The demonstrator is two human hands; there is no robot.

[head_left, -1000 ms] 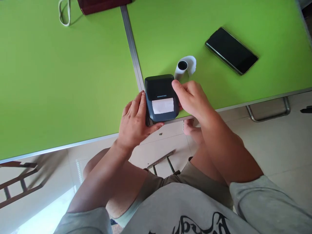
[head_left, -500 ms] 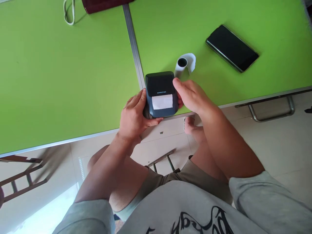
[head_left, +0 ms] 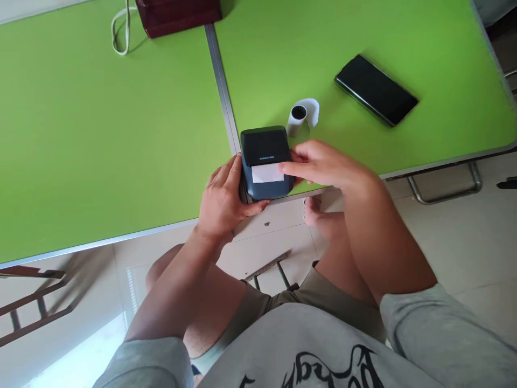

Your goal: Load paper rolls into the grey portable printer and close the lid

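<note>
A small dark label printer [head_left: 264,156] sits at the near edge of the green table [head_left: 121,134], with a white label [head_left: 264,173] sticking out of its slot. My left hand [head_left: 222,199] cups the printer's left side and front corner. My right hand [head_left: 323,164] reaches across from the right, fingertips pinched on the label's right edge. A white paper roll [head_left: 301,114] with a dark core lies just behind the printer.
A black phone [head_left: 375,90] lies face up at the right. A dark red box [head_left: 177,13] and a pale cord loop [head_left: 120,29] sit at the far edge. A metal seam [head_left: 220,81] divides the table. My knees and a stool frame are below.
My right hand has slid from the printer's right side to the front, its fingers now on the label. The left hand keeps its hold on the printer.
</note>
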